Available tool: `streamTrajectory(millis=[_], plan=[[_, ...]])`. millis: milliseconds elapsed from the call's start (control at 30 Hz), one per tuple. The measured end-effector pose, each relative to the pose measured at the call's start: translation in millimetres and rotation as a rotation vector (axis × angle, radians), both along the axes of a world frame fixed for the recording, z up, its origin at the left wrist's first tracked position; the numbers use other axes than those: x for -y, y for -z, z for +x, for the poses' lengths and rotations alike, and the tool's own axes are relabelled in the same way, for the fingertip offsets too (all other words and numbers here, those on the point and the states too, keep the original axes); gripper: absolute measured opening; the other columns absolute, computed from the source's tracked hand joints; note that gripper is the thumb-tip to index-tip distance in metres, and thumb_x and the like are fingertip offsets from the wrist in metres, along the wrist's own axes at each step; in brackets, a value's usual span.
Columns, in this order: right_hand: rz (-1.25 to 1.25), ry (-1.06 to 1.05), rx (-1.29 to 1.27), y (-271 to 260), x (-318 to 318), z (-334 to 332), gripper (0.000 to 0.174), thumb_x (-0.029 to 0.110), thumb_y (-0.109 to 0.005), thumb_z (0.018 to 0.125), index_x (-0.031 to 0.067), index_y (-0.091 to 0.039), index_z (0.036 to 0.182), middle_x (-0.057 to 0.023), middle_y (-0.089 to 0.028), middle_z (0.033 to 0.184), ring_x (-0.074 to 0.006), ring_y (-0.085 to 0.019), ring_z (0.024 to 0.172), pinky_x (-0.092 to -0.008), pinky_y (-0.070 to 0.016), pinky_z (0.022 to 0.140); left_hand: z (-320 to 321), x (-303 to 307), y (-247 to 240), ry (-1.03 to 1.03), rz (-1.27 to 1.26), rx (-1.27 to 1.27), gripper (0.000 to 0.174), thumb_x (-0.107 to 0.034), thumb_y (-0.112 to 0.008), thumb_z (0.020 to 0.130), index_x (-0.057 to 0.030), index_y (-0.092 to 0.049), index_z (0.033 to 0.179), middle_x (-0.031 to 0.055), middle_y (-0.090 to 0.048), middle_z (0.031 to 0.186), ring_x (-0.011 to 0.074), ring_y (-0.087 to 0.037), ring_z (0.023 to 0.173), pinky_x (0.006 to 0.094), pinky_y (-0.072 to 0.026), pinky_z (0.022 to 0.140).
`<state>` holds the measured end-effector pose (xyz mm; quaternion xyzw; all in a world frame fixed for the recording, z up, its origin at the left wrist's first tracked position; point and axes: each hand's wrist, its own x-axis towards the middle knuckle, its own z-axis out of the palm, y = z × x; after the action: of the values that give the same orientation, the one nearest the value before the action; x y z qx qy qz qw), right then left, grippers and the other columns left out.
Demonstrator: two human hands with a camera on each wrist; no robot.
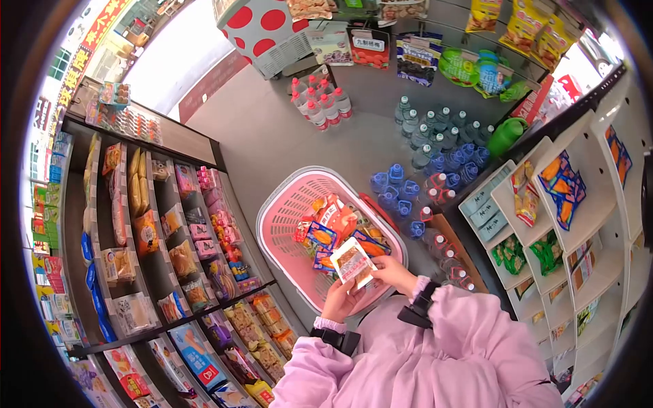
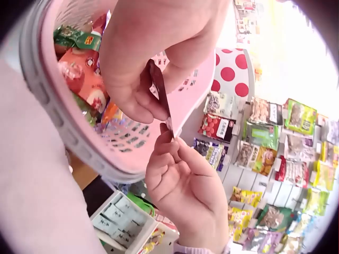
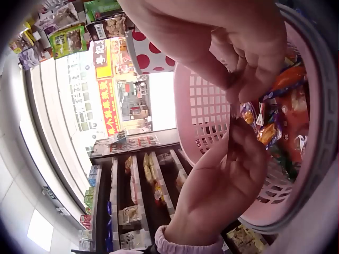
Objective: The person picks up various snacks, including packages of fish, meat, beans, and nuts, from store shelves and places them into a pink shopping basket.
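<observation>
Both hands pinch a flat white-edged snack packet (image 1: 354, 264) over the pink shopping basket (image 1: 277, 228). My left hand (image 1: 337, 301) grips its near left edge and my right hand (image 1: 396, 273) grips its right edge. Seen edge-on, the packet (image 2: 160, 92) is a thin dark strip between the fingers in the left wrist view. Below it, the basket holds several snack bags, among them a red bag (image 1: 338, 216) and blue-and-orange packets (image 1: 322, 234). In the right wrist view, my right hand (image 3: 233, 47) is above and my left hand (image 3: 228, 174) below.
Shelves of packaged snacks (image 1: 144, 231) line the left side, and white racks (image 1: 578, 197) stand at right. Bottled drinks (image 1: 435, 136) crowd the floor beyond the basket, with a pink-capped bottle pack (image 1: 325, 105) further off. Snack bags (image 1: 416, 58) hang at the back.
</observation>
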<state>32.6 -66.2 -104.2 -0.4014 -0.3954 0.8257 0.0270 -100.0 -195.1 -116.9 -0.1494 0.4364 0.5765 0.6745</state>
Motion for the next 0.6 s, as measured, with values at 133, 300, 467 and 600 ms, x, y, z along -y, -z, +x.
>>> streamTrajectory(millis=[133, 300, 467, 600], plan=[[0.389, -0.032, 0.164, 38, -11, -46, 0.031, 0.009, -0.055, 0.074, -0.0047, -0.049, 0.101, -0.0081, -0.059, 0.078, -0.0147, -0.058, 0.067, -0.0262, -0.0458, 0.058, -40, -20, 16, -0.073, -0.063, -0.089, 0.021, -0.009, -0.047, 0.085, -0.0037, -0.046, 0.105, 0.009, -0.056, 0.097, 0.0198, -0.057, 0.082, 0.0341, -0.048, 0.075], [0.369, -0.121, 0.12, 47, -11, -32, 0.035, 0.008, -0.053, 0.073, -0.0053, -0.047, 0.105, -0.0111, -0.058, 0.084, -0.0177, -0.057, 0.074, -0.0279, -0.0459, 0.065, -86, -20, 79, -0.205, -0.186, -0.189, 0.018, -0.001, -0.047, 0.082, -0.0021, -0.047, 0.1, 0.0095, -0.056, 0.089, 0.0207, -0.057, 0.076, 0.0348, -0.0485, 0.07], [0.393, -0.213, 0.123, 31, 2, 20, 0.031, 0.011, -0.053, 0.073, -0.0035, -0.051, 0.1, -0.0138, -0.058, 0.082, -0.0205, -0.058, 0.076, -0.0292, -0.0456, 0.068, -83, -13, 94, -0.288, -0.255, -0.277, 0.017, 0.003, -0.048, 0.078, 0.004, -0.047, 0.096, 0.0126, -0.053, 0.091, 0.0226, -0.054, 0.083, 0.0347, -0.047, 0.075], [0.486, -0.3, 0.084, 13, 0, 54, 0.027, 0.01, -0.052, 0.074, -0.0032, -0.052, 0.097, -0.0124, -0.059, 0.081, -0.0209, -0.058, 0.075, -0.0304, -0.0459, 0.067, -58, -14, 72, -0.3, -0.25, -0.272, 0.027, 0.001, -0.049, 0.078, 0.0018, -0.043, 0.103, 0.0144, -0.052, 0.096, 0.0238, -0.053, 0.086, 0.037, -0.0453, 0.077]])
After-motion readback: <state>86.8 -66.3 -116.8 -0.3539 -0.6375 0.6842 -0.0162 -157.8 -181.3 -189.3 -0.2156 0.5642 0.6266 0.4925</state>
